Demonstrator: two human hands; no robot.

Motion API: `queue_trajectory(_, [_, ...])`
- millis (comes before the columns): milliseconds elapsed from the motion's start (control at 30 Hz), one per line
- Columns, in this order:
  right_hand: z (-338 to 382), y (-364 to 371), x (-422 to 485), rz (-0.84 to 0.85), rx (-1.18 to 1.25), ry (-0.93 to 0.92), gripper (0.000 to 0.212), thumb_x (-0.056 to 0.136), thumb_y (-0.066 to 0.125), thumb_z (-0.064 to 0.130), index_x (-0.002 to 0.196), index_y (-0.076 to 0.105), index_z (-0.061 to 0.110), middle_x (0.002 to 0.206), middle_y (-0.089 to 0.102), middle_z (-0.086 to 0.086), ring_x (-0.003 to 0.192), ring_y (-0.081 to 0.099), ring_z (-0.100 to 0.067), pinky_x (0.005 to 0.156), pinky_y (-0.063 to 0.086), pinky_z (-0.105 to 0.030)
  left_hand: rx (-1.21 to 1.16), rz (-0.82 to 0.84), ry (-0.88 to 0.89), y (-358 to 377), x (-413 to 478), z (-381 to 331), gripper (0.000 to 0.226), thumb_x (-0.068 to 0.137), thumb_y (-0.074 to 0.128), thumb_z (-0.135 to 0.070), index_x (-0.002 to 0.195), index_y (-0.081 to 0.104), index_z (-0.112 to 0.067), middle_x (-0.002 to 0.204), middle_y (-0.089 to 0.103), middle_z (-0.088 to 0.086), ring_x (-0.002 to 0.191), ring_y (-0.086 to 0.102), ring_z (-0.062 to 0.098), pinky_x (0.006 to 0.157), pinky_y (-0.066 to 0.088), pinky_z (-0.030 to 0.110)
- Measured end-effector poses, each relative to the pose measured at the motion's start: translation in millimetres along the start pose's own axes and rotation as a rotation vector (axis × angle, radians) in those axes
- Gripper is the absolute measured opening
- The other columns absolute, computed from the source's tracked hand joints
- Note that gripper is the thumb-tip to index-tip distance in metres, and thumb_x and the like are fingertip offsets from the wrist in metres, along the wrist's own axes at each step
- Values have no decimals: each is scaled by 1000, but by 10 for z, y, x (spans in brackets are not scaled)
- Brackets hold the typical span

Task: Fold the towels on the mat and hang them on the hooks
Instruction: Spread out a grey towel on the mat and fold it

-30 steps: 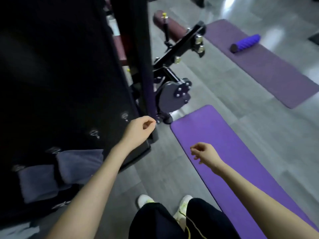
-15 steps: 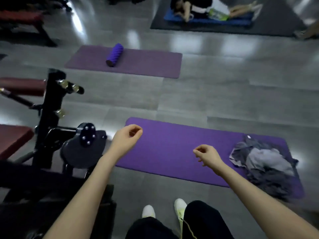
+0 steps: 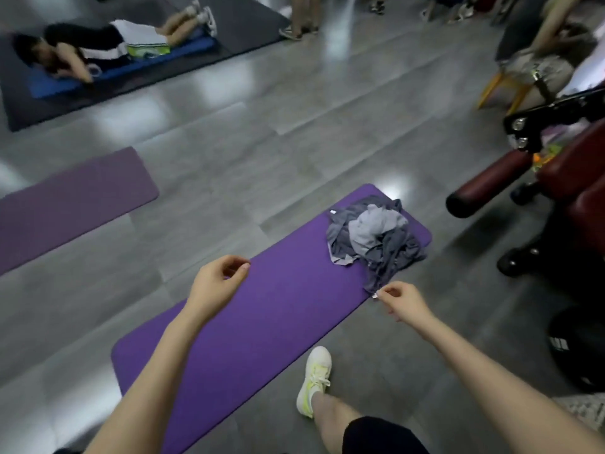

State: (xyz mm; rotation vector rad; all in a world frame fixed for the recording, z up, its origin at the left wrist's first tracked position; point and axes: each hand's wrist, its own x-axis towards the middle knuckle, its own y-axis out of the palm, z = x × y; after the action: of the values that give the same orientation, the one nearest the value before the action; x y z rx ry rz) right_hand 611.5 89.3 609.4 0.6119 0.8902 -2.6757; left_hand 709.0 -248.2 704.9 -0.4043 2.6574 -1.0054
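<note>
Head view, looking down at a gym floor. A long purple foam exercise mat (image 3: 262, 322) lies diagonally on grey floor planks. At the mat's far end sits a crumpled heap of grey cloth towels (image 3: 373, 237), dark and pale pieces tangled together and none folded. One corner of the heap trails to the mat's right edge.

The left hand (image 3: 216, 283) hangs above the middle of the mat, fingers loosely curled toward the thumb, holding nothing. The right hand (image 3: 402, 301) hangs just off the mat's right edge, also loosely curled, with nothing seen inside it. Its index fingertip lies just beside the trailing towel corner; through the blur, contact cannot be confirmed.

A white and yellow-green sneaker (image 3: 314, 378) stands on the floor beside the mat's near right edge. A dark red padded exercise machine (image 3: 484, 188) stands to the right of the mat's far end. A second purple mat (image 3: 65, 204) lies well to the left, and beyond the mat a person lies on a blue mat (image 3: 131, 68).
</note>
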Motion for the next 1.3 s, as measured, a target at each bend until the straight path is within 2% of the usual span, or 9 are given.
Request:
queue_trajectory(267, [140, -472, 840, -178, 154, 113, 19, 87, 64, 18, 69, 58, 23, 58, 58, 6, 54, 54, -14, 50, 41, -25, 69, 168, 141, 384, 1516, -806, 13, 91, 57, -20, 95, 68, -15, 86, 69, -1, 82, 62, 15, 73, 43, 25])
queue_trajectory(567, [519, -805, 1740, -307, 248, 191, 15, 86, 65, 21, 72, 61, 22, 63, 59, 5, 57, 54, -15, 54, 41, -27, 138, 291, 304, 684, 3049, -1597, 12, 90, 58, -21, 93, 69, -16, 85, 67, -5, 80, 59, 10, 66, 39, 16])
queue_trajectory(700, [659, -800, 2245, -378, 262, 238, 16, 87, 65, 23, 71, 61, 24, 67, 61, 5, 60, 54, -14, 57, 42, -29, 183, 364, 385, 851, 3842, -1728, 12, 90, 58, -22, 92, 69, -17, 85, 65, -6, 78, 57, 7, 62, 35, 5])
queue_trajectory(800, [796, -743, 2623, -447, 275, 261, 15, 87, 64, 23, 72, 61, 24, 65, 60, 5, 60, 54, -13, 57, 42, -28, 227, 434, 452, 995, 4479, -1779, 14, 90, 58, -24, 93, 69, -16, 87, 67, -3, 80, 59, 11, 63, 38, 13])
queue_trajectory(867, [876, -620, 2927, -522, 320, 313, 15, 86, 64, 21, 72, 61, 22, 64, 59, 5, 60, 54, -14, 58, 43, -28, 236, 508, 510, 1089, 5007, -1829, 15, 90, 58, -24, 94, 69, -14, 87, 68, -2, 81, 61, 14, 67, 39, 21])
queue_trajectory(1000, [1175, -181, 3349, -716, 485, 489, 20, 86, 66, 17, 68, 59, 24, 69, 62, 1, 65, 57, -19, 64, 47, -36, 273, 728, 658, 1204, 6037, -2020, 12, 90, 58, -23, 90, 68, -16, 83, 67, -6, 83, 63, 12, 66, 41, 19])
queue_trajectory(1133, [1762, 529, 3419, -926, 672, 686, 20, 88, 64, 19, 69, 57, 23, 70, 61, -1, 60, 53, -16, 56, 39, -24, 392, 951, 813, 1173, 6757, -2180, 13, 91, 56, -23, 91, 67, -17, 85, 68, -4, 83, 63, 13, 71, 43, 24])
queue_trajectory(1233, [2225, 1056, 3375, -999, 686, 813, 24, 86, 65, 18, 64, 57, 23, 65, 59, 3, 60, 52, -14, 55, 38, -23, 357, 1069, 831, 1117, 7088, -2205, 13, 91, 55, -23, 86, 66, -19, 83, 69, -2, 80, 64, 16, 76, 50, 32])
queue_trajectory(1300, [2503, 1412, 3361, -1014, 637, 905, 26, 85, 66, 20, 61, 57, 25, 65, 60, 4, 62, 55, -17, 60, 44, -28, 307, 1136, 840, 1095, 7215, -2210, 16, 91, 55, -20, 81, 67, -15, 78, 68, 1, 73, 63, 17, 75, 50, 34])
